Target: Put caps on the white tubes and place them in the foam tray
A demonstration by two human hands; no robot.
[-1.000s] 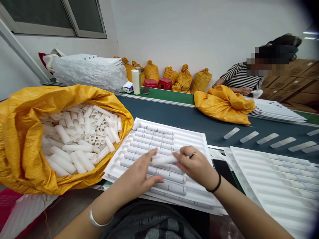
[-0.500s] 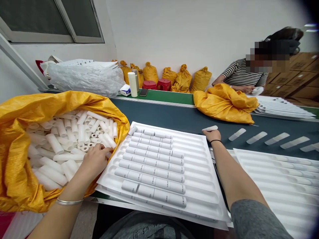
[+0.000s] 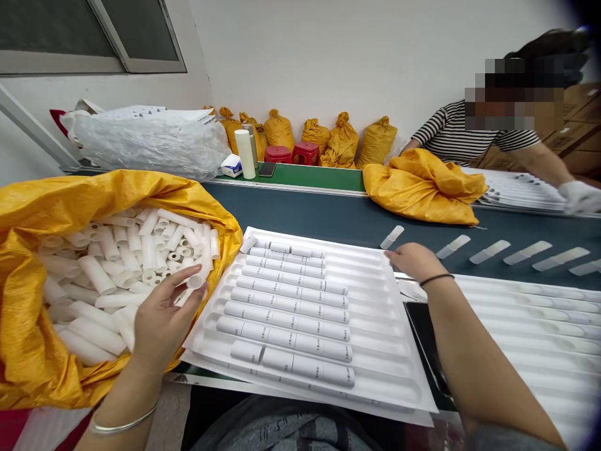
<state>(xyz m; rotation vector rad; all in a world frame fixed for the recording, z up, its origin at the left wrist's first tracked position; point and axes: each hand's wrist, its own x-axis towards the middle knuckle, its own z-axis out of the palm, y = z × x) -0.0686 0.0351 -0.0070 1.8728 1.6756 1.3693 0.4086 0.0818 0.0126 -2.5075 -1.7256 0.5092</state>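
Note:
My left hand [image 3: 162,316] is at the right side of a yellow woven sack [image 3: 28,250], thumb and fingers closed around a short white plastic tube [image 3: 194,281]. Many similar loose white tubes [image 3: 98,275] fill the sack. My right hand [image 3: 416,260] is beside the far right corner of a white ribbed tray [image 3: 375,313], one digit stretched out and the others partly hidden. Just beyond it lies a two-part white tube [image 3: 392,237] on the dark belt, apart from the hand. Rows of printed white tubes [image 3: 291,307] lie in the tray's grooves.
More two-part tubes [image 3: 489,252] lie spaced along the dark belt [image 3: 300,207]. A second ribbed tray [image 3: 507,351] is at the right, with a black phone-like slab [image 3: 425,338] between. Across the belt are a crumpled yellow sack [image 3: 422,188] and a co-worker with a gloved hand [image 3: 580,197].
My right hand has let go of the two-part tube on the belt and drawn back slightly. My left hand has turned, with a tube now between its fingers. The co-worker's arm reaches farther right.

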